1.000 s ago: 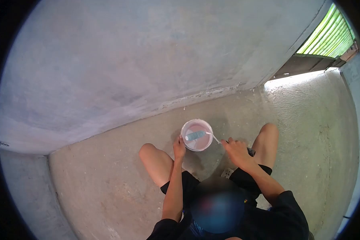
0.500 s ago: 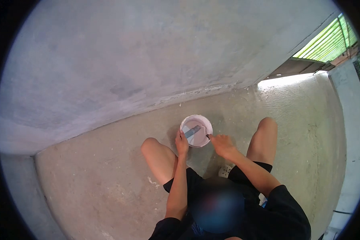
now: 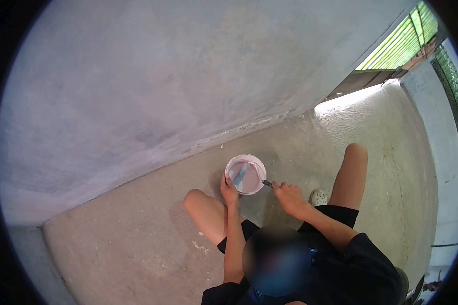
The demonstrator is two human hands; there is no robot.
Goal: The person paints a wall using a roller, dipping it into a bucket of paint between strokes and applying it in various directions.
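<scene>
A small white bucket (image 3: 262, 161) stands on the floor between my knees, with pale pinkish paint inside. My left hand (image 3: 229, 191) grips its left rim. My right hand (image 3: 290, 198), to the right of the bucket, is closed around the dark handle of a paint roller (image 3: 241, 174). The roller's grey cylinder lies slanted inside the bucket, against the left part of the paint. Its thin frame runs across to the right rim, where the handle sticks out.
A grey plastered wall (image 3: 188, 71) rises just beyond the bucket. Bare concrete floor (image 3: 122, 229) lies around me. A doorway with a dark board (image 3: 359, 83) and green slats is at the upper right. My light perforated clog (image 3: 318, 197) shows near my right leg.
My right hand has drawn back slightly, down and to the right, with the roller handle. The roller cylinder sits steeper in the bucket. The view has shifted a little, and my right knee has moved outward.
</scene>
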